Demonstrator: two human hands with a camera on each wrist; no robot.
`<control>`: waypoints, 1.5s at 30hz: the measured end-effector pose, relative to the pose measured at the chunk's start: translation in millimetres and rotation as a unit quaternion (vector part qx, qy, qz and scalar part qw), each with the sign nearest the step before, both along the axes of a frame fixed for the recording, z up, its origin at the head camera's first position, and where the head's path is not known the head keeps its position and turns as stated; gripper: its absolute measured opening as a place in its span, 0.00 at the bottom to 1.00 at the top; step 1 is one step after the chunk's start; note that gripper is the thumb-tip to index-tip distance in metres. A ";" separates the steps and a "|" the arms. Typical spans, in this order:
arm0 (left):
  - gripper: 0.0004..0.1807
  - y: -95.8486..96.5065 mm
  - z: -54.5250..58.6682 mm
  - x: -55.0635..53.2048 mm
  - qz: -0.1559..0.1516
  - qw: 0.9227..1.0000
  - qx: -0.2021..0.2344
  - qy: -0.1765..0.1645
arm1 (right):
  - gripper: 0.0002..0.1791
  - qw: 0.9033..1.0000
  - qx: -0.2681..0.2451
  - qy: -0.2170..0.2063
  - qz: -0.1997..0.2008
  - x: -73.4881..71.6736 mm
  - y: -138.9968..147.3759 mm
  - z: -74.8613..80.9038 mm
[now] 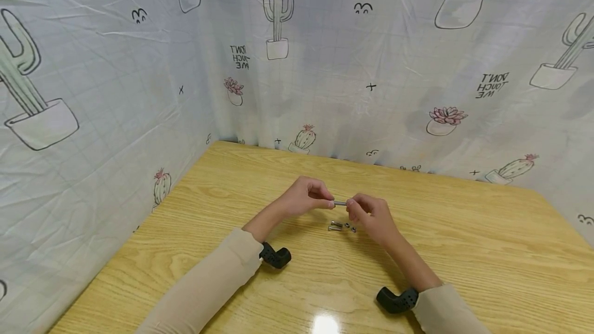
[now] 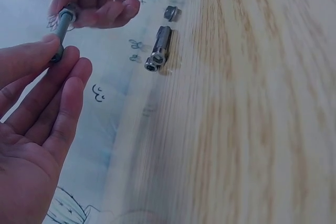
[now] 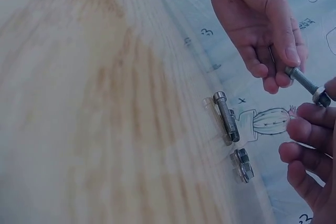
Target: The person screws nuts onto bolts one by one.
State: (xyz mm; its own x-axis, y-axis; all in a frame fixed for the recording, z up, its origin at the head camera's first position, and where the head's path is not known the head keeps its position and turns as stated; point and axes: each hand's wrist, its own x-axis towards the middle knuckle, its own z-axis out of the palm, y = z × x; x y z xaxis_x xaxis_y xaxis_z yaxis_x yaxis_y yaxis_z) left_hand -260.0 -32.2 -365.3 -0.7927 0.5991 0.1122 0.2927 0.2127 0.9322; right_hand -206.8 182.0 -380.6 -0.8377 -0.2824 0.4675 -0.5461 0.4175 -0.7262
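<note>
Above the table, my left hand (image 1: 303,197) pinches a metal bolt (image 3: 306,81) by its head, between thumb and fingertips. A flanged nut (image 3: 321,96) sits at the bolt's other end. My right hand (image 1: 371,213) pinches that nut, its thumb and finger meeting around it. The bolt lies nearly level between the two hands in the head view. Just below them on the table are two more socket-head bolts (image 1: 336,229), side by side, and two loose flanged nuts (image 1: 353,230) to their right.
The wooden table (image 1: 260,179) runs back to a hanging cloth (image 1: 320,66) printed with cacti, which also covers the left side. Black curved mounts (image 1: 277,257) stick out from both sleeve cuffs, low over the table.
</note>
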 end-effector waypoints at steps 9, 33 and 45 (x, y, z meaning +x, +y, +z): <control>0.04 2.1 0.4 1.0 -0.004 1.000 -0.007 -0.004 | 0.19 0.999 -0.001 -0.029 -0.013 11.2 -5.8 16.9; 0.04 0.0 -1.2 2.2 0.011 1.000 -0.012 -0.002 | 0.04 1.000 0.005 0.013 -0.005 13.1 -5.4 12.0; 0.04 2.5 -3.0 5.4 -0.013 1.000 -0.012 0.013 | 0.21 1.000 -0.003 0.002 -0.008 12.4 -5.6 9.9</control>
State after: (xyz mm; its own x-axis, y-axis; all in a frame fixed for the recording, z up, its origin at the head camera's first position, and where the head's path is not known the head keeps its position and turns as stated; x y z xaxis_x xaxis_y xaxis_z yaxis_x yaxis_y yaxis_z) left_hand -254.6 -29.8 -368.3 -0.7737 0.6224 0.1180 0.3223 0.2263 0.9192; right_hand -194.4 176.4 -370.7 -0.8401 -0.2666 0.4724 -0.5424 0.4218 -0.7266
